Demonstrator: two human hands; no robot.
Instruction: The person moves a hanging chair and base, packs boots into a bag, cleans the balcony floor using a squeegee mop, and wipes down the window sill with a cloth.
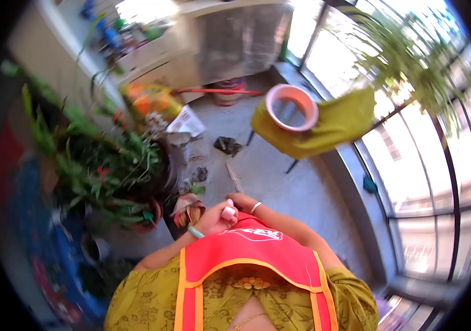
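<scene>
From where I stand, the person in the red apron (213,246) has both hands drawn together at the waist, close against the cloth. The left hand (212,220) is curled, its fingers bent around a small pale pink piece (228,212) that pokes out on the thumb side, just above the apron's edge. The right hand (242,202) sits right beside it, a little farther from the body; its fingertips are hard to make out, and I cannot tell whether they grip anything. A slim pale strip (233,175) runs out ahead of that hand over the grey floor (285,190), though whether it is held or only lies there I can't say. For work this close, I'd judge it best to let the left fingers hold firmly without squeezing, while the right does the finer handling. Bringing both hands slightly clear of the apron would give a better view and keep the fabric from snagging. The leafy plants (117,185) crowd in on the left, so elbows are better tucked in; the pink tub (308,105) on the cloth-covered stool (346,115) stands well apart, safely out of the way.
</scene>
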